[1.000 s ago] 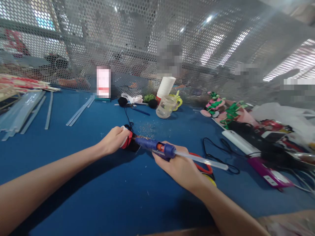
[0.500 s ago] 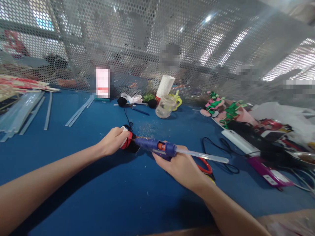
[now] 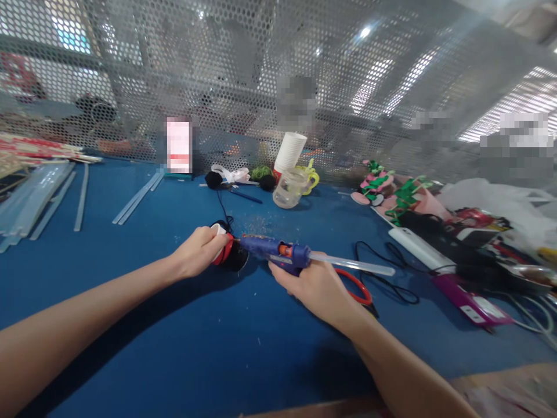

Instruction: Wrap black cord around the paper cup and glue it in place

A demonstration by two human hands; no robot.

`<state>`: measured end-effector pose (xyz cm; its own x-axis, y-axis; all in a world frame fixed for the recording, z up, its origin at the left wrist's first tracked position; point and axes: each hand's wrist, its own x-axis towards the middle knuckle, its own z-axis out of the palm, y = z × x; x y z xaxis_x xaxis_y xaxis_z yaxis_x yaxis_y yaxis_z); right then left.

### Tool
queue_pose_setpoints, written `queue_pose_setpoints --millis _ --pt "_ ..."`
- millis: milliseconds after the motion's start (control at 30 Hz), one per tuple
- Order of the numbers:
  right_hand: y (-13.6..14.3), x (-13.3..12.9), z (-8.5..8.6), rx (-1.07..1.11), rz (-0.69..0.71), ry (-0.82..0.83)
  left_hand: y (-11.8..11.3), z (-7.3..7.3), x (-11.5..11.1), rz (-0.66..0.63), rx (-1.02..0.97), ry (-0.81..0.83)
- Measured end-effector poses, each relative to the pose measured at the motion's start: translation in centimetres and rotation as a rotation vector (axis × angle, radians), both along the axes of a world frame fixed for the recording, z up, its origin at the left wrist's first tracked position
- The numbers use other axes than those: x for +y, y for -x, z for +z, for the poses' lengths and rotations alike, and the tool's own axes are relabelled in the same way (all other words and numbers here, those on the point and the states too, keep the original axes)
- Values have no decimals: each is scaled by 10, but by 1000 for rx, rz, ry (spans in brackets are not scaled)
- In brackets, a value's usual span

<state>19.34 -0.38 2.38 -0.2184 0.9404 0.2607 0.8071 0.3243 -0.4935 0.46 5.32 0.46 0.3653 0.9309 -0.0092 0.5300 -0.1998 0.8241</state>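
Note:
My left hand (image 3: 195, 253) is closed on a red and white paper cup (image 3: 223, 253), held tilted just above the blue tabletop. Its end away from my fingers is dark, apparently covered with black yarn. A black strand (image 3: 221, 203) runs from behind the cup back to a black yarn ball (image 3: 213, 179). My right hand (image 3: 319, 287) grips a blue hot glue gun (image 3: 267, 248), its nozzle pointing left at the cup's upper edge; touching or just apart, I cannot tell. A clear glue stick (image 3: 354, 264) juts from the gun's rear. My right fingers partly hide the trigger.
Behind stand a clear plastic jar (image 3: 288, 190) and stacked paper cups (image 3: 290, 152). Glue sticks (image 3: 47, 194) lie left. At right are a red scissors-like handle (image 3: 357, 285), a black cord (image 3: 402, 295), a purple power strip (image 3: 465, 302) and pink-green craft pieces (image 3: 404, 194). A perforated screen rises behind.
The glue gun's nozzle has lifted slightly along the cup's dark end, exposing more of it. The gun's rear and my right hand have shifted a little left. My left hand keeps its hold.

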Motion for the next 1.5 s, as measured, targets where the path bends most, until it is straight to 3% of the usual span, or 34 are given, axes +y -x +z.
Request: queue_pose_setpoints --millis 267,733,933,1267,1500 --pt "-4 2 -3 -20 43 -37 1 0 0 1 -13 1" --pt "-2 2 -1 78 -49 89 2 -2 1 -20 -4 -8" --pt "-2 -1 5 78 21 39 2 -1 0 -8 -17 -9" --pt "-1 4 -3 135 -92 145 1 4 -3 -51 47 -62" --pt "-1 2 0 69 -18 73 2 0 0 -28 42 -47"
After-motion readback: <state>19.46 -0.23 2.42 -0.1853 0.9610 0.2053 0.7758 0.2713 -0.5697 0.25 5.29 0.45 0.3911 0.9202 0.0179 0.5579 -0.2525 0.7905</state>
